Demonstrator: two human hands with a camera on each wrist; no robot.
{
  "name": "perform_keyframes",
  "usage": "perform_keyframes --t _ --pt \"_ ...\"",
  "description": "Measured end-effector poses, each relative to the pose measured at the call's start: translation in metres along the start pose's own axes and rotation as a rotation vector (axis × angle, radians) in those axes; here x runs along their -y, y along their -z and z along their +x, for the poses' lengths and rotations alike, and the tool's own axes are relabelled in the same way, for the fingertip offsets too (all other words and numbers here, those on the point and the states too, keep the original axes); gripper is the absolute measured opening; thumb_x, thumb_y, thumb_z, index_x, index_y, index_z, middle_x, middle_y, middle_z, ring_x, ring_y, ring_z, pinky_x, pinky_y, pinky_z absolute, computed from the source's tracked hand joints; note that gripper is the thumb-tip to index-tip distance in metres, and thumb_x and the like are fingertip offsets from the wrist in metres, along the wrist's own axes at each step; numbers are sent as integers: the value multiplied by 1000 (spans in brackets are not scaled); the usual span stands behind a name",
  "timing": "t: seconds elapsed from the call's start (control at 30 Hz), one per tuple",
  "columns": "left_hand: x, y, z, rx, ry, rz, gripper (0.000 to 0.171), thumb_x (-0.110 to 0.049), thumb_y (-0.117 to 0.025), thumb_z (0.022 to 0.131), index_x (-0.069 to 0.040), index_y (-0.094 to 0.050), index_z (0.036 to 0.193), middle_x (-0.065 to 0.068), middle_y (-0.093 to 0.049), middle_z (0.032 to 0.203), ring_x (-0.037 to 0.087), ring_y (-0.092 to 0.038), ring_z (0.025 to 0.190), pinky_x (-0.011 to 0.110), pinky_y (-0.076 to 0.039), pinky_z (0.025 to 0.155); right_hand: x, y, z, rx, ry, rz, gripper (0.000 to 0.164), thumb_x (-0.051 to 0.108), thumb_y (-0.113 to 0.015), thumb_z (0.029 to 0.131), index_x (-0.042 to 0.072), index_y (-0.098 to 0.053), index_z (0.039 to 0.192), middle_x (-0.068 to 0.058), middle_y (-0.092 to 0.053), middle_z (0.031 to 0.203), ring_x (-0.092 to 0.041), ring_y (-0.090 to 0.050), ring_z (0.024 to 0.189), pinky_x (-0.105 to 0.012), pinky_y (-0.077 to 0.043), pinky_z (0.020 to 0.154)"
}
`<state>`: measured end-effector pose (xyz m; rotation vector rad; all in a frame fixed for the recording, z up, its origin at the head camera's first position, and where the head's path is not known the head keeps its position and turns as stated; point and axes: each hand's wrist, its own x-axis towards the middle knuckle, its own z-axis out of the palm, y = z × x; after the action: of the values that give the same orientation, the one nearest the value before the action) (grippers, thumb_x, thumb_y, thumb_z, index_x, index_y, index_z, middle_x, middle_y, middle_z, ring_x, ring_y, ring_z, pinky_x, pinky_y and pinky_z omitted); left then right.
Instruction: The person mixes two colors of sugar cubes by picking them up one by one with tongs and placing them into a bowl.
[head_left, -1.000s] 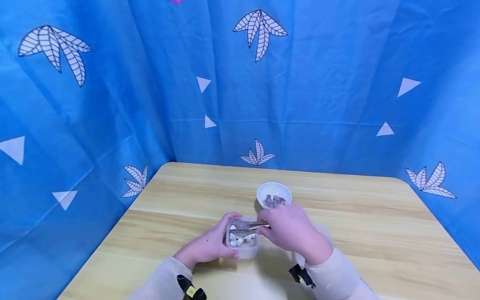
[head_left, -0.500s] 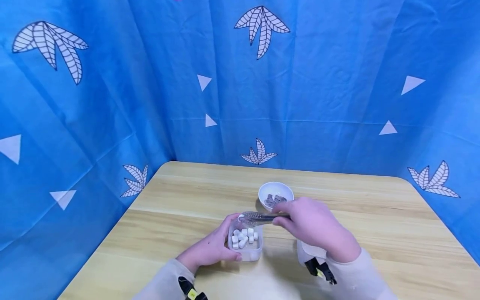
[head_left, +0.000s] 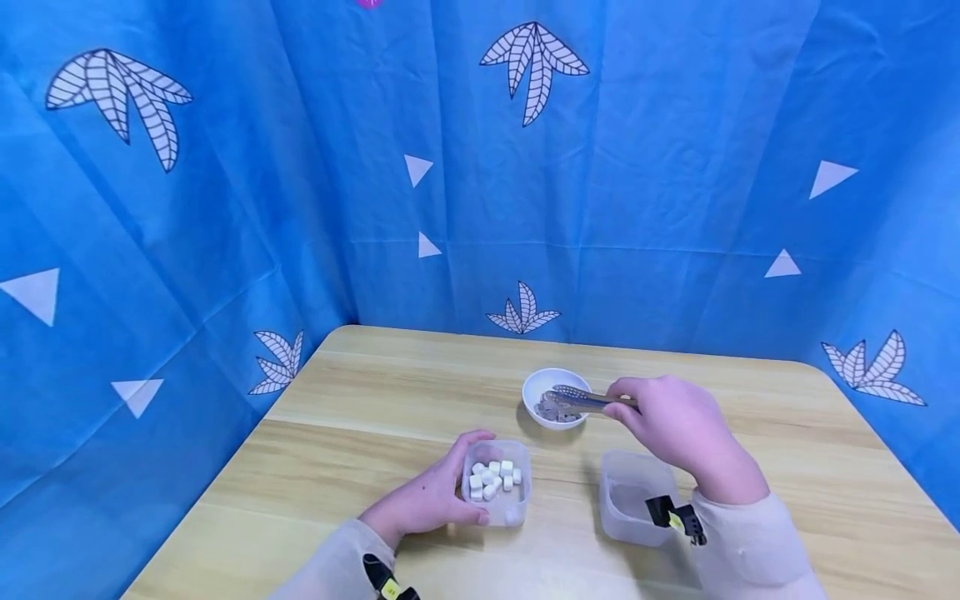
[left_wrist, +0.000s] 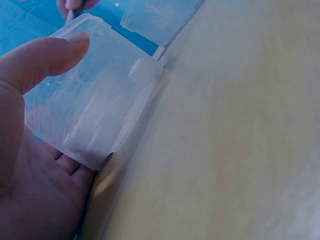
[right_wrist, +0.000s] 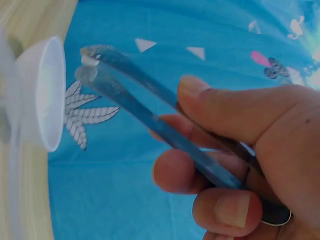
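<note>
Head view: my right hand (head_left: 675, 421) pinches a pair of metal tongs (head_left: 588, 401), and the white bowl (head_left: 532, 387) lies to the left of that hand, with the tips over it. The tongs' long axis runs leftward and slightly away from me, from my fingers to the bowl's mouth, above the grey pieces (head_left: 551, 411) inside. From the right wrist, I see my thumb on one arm of the tongs and my fingers curled against the other; a small white piece (right_wrist: 90, 60) sits between the tips, which stand apart from the bowl's rim. Any next move turns, I judge, on that small gap between tips and bowl, and my right hand is clearly the nearer one. My left hand (head_left: 435, 492) grips a clear tub (head_left: 522, 500) of white cubes (head_left: 491, 477) on the table (head_left: 420, 367), thumb on the near side and fingers round the far side. That tub lies nearer me than the bowl and a little to its left. The second tub (head_left: 611, 508) stands to the right, partly hidden behind my right wrist camera (head_left: 677, 520).
</note>
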<state>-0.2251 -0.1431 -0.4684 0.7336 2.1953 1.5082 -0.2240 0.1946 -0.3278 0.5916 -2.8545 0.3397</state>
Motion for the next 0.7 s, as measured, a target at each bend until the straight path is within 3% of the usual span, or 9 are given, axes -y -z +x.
perform_keyframes --t 0.37,0.57,0.7 --pt "-2 0 -1 -13 43 45 102 -21 -86 76 -31 -22 155 2 -42 148 20 -51 124 47 -35 109 -8 -15 5 81 -49 11 14 31 -73 93 20 -77 102 11 -65 77 -11 -49 62 -34 -40 51" --pt "-1 0 0 -15 21 58 105 -21 -87 75 -26 -21 157 5 -44 147 20 -52 123 44 -37 108 -10 -14 5 73 -54 8 16 32 -72 94 20 -77 104 11 -65 78 -11 -51 63 -36 -41 53" --pt "1 0 0 -21 25 65 104 -24 -86 75 -28 -22 156 4 -44 147 19 -53 123 44 -37 108 -8 -10 4 60 -60 9 17 33 -72 94 21 -76 105 11 -66 80 -11 -51 65 -35 -42 53"
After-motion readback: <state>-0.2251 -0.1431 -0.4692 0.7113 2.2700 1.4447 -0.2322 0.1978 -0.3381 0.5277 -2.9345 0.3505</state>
